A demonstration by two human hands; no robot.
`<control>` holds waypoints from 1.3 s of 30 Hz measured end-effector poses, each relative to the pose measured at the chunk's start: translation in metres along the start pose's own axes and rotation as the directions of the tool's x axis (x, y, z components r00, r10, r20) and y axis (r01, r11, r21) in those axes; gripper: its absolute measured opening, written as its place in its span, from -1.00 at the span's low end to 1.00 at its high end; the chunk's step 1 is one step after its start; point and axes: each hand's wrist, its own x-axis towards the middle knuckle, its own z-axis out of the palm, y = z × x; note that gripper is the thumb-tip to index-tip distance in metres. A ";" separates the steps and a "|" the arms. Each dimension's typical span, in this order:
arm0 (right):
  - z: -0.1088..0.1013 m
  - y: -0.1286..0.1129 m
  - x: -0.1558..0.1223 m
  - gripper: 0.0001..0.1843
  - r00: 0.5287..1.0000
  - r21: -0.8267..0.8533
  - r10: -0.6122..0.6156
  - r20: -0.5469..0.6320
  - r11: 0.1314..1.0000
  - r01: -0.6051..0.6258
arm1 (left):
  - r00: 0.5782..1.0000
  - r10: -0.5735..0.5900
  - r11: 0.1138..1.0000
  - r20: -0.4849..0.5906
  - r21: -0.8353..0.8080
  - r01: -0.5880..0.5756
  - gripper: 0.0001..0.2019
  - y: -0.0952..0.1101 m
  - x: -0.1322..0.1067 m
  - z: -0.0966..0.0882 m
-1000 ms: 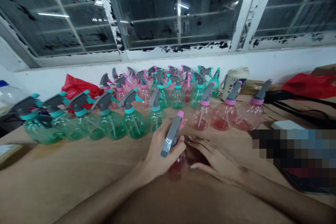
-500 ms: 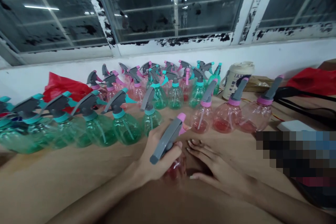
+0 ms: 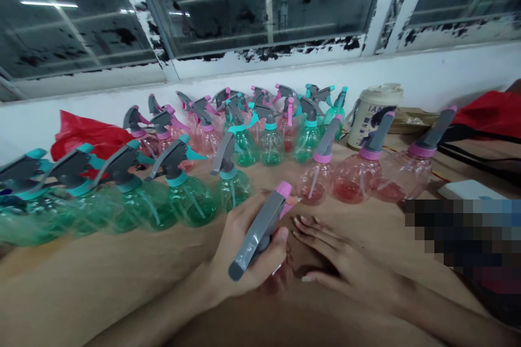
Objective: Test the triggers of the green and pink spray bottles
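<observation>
My left hand (image 3: 248,249) is wrapped around the neck of a pink spray bottle (image 3: 260,233) with a grey trigger head and pink nozzle. The bottle's clear pink body shows only partly below my fingers. My right hand (image 3: 342,255) lies flat on the brown table (image 3: 163,287), fingers stretched out, just right of the held bottle and holding nothing. Beyond my left hand stands a green spray bottle (image 3: 235,190). Past my right fingertips a pink spray bottle (image 3: 315,184) stands upright with some liquid at its bottom.
Several green bottles (image 3: 191,200) form a row on the left. More pink and green bottles (image 3: 271,141) crowd near the wall. A paper cup (image 3: 372,119), a red bag (image 3: 91,138), black straps (image 3: 480,138) and a white box (image 3: 472,190) lie around.
My view has shifted slightly. The left hand keeps its hold on the pink spray bottle, whose head has tipped a little lower toward me. The right hand stays flat in nearly the same place.
</observation>
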 end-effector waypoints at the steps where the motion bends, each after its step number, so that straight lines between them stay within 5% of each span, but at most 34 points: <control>1: 0.000 0.000 0.000 -0.26 1.000 0.007 0.000 -0.002 1.000 0.000 | 1.000 0.014 0.999 -0.001 -0.033 -0.014 -0.71 0.000 0.000 0.000; 32: 0.003 0.003 -0.002 -0.33 0.999 0.029 -0.001 -0.032 1.000 0.002 | 1.000 0.018 0.996 -0.019 -0.089 -0.020 -0.68 0.004 -0.001 0.000; 39: 0.003 0.003 -0.003 -0.32 0.999 0.087 0.016 -0.036 0.996 -0.013 | 0.999 0.046 0.996 -0.029 -0.077 -0.048 -0.83 0.004 -0.001 -0.001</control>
